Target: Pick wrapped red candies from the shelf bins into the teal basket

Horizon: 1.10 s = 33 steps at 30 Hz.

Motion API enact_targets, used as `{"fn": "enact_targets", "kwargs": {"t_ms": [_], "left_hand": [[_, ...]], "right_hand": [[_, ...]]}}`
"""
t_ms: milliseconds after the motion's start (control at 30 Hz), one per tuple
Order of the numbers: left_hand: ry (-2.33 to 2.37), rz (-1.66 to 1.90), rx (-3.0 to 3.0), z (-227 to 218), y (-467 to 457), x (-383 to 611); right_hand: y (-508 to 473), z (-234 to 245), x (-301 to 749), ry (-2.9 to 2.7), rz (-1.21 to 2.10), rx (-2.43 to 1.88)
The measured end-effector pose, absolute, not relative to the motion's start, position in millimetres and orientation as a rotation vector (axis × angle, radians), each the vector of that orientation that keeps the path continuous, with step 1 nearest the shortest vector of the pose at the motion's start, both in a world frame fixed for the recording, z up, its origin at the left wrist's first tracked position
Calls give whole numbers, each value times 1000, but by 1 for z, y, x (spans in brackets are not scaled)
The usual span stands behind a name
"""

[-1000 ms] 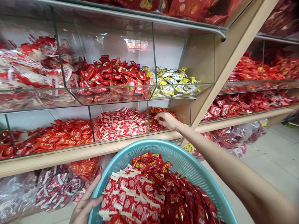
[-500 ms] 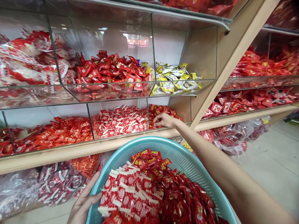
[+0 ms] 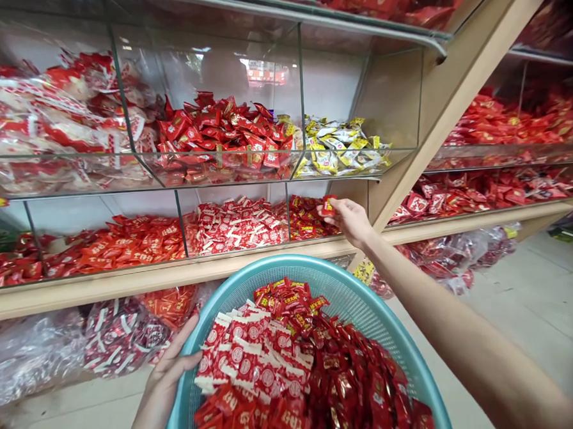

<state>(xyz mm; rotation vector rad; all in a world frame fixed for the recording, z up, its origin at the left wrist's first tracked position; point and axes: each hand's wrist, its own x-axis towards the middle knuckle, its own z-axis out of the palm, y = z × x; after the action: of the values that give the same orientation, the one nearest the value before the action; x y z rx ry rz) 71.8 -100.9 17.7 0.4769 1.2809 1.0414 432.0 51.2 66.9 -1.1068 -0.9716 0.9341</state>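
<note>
My left hand [image 3: 172, 374] grips the left rim of a teal plastic basket [image 3: 367, 293], thumb over the edge. Inside it, wrapped candies lie in groups: red-and-white ones [image 3: 255, 357], red ones with yellow print [image 3: 291, 300], dark glossy red ones [image 3: 353, 384] and orange-red ones [image 3: 249, 421]. My right hand [image 3: 347, 218] is closed in a pinch on a small red wrapped candy [image 3: 329, 204]. It is at the lower shelf's right bin, just over a pile of red candies with yellow print [image 3: 306, 216].
Glass-fronted shelves hold red candies [image 3: 224, 131], yellow-and-white candies [image 3: 338, 141] and large clear bags [image 3: 46, 118]. A wooden shelf edge [image 3: 103, 288] runs just beyond the basket. A slanted wooden post [image 3: 421, 130] rises on the right. Plastic bags of candy [image 3: 124, 338] sit below the shelf.
My right hand has risen and shifted right from the candy pile, with a red candy now showing in its fingers. The basket stays in my left hand.
</note>
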Motion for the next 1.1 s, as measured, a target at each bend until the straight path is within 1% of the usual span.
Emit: {"fn": "enact_targets", "kwargs": {"t_ms": [133, 267, 333, 433, 533, 667, 833, 967, 1100], "left_hand": [[1244, 1041, 431, 15, -99, 70], [1231, 1033, 438, 10, -98, 69], [1228, 1039, 426, 10, -98, 69], [1228, 1038, 405, 12, -99, 70], [1232, 1040, 415, 15, -101, 70], [1224, 1054, 414, 13, -101, 68], [1206, 1051, 409, 6, -100, 65], [1200, 1061, 396, 8, -100, 66], [1226, 1044, 377, 13, -100, 67]], "right_hand": [[1, 74, 427, -1065, 984, -1125], [-36, 59, 406, -1469, 904, -1293], [-45, 46, 392, -1791, 770, -1341], [-49, 27, 372, -2279, 403, -1354], [-46, 16, 361, -2564, 138, -1361], [-39, 11, 356, -2663, 71, -1367], [-31, 8, 348, -2695, 46, -1346], [-30, 5, 342, -2684, -34, -1377], [-31, 22, 344, -2625, -49, -1283]]}}
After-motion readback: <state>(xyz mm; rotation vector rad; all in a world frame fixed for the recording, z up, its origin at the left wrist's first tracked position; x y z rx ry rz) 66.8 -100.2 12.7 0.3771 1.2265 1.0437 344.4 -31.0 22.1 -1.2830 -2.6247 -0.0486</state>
